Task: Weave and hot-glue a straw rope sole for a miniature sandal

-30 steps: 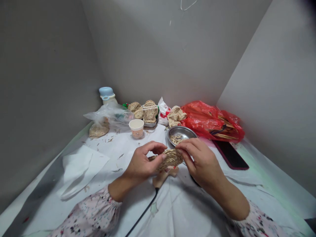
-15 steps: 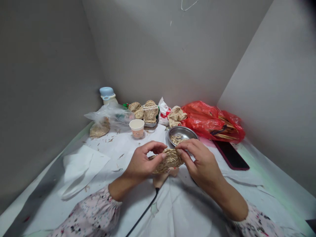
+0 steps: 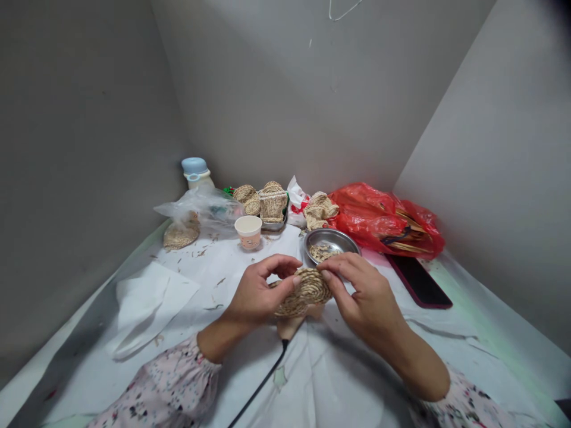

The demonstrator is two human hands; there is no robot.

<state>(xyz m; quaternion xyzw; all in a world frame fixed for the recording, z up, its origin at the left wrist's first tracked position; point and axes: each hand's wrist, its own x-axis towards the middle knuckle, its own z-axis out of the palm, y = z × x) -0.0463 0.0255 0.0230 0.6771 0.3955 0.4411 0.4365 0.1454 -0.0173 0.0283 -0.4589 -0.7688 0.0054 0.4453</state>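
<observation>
Three containers toward the back of the desk (image 3: 200,285): steel bowl (image 3: 332,239) holding straw scraps (image 3: 322,252), paper cup (image 3: 248,230) with pale contents, red plastic bag (image 3: 379,217) with wooden sticks (image 3: 408,239) inside. Coiled straw piece (image 3: 304,292) held up mid-desk, just before the bowl. Left hand (image 3: 259,291): fingers together, curled, clamped on its left side. Right hand (image 3: 363,294): fingers slightly spread, clamped on its right side.
</observation>
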